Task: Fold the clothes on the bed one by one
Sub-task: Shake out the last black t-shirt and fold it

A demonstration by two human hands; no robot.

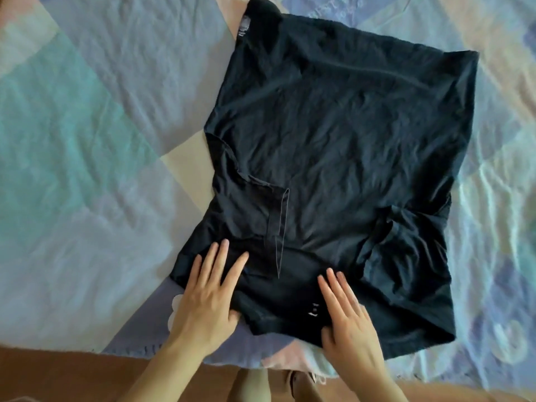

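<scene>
Bed carried pastel patchwork cover, blue, teal, cream blocks, creased. Black garment lay spread across cover right of centre, wrinkled, sleeves turned in over body at near end, collar and short placket showing, small pale label at far edge. Left hand lay flat on near left part of garment, fingers straight and fanned, pressing cloth. Right hand lay flat near collar band, fingers straight, pressing, holding nothing

Soft daylight, brighter at the right of the frame, glare on the bedspread there, weak shadows, slightly blurred, wide-angle bending at edges
</scene>
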